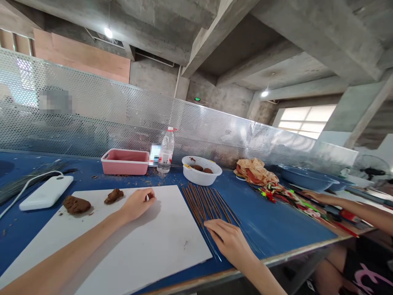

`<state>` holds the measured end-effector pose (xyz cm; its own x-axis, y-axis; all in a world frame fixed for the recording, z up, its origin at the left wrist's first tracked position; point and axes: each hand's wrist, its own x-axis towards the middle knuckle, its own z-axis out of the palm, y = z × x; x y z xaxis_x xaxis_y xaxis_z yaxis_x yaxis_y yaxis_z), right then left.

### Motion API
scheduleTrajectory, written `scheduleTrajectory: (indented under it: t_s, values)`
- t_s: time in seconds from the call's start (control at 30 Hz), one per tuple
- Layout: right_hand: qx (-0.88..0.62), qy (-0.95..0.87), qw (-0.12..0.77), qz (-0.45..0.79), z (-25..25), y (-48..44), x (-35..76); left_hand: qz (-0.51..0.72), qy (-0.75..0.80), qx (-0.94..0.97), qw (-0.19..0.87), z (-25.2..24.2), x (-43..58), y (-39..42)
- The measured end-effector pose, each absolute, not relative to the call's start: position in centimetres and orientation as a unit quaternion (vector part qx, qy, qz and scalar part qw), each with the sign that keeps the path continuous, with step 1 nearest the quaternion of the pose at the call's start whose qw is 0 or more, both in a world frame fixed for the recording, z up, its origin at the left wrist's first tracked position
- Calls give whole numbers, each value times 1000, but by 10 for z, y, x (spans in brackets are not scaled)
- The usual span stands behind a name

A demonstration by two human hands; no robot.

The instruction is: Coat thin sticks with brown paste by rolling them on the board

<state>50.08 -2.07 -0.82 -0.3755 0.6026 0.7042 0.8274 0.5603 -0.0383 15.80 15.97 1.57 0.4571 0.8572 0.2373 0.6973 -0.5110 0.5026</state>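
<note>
My left hand (139,205) hovers over a white board (166,229), its fingers bent round toward the thumb in a loose pinch; whatever may lie between the tips is hidden. On the board beyond it lie a small brown lump of clay-like dough (114,196) and a larger lump (76,204). Right of the board, brown-coated incense sticks (211,203) lie side by side in a row, thin bare ends toward me. My right hand (227,239) is over their near part, fingers and thumb closing at a stick near the row's left side.
Behind the board stand a pink bin (125,163), a water bottle (166,153) and a white basin (201,176) holding brown lumps. A power bank (47,192) with a cable lies left. At right are crumpled paper (258,171), colourful strands (290,198) and another person's arm (346,205).
</note>
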Motion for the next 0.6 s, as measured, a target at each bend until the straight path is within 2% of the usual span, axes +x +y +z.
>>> scheduleTrajectory:
  t_s: [0.3, 0.6]
  values:
    - [-471, -841, 251, -86, -6, -26, 509, 241, 461, 836, 172, 18, 159, 156]
    - [-536, -803, 260, -10, -7, -23, 509, 255, 451, 839, 168, 20, 161, 152]
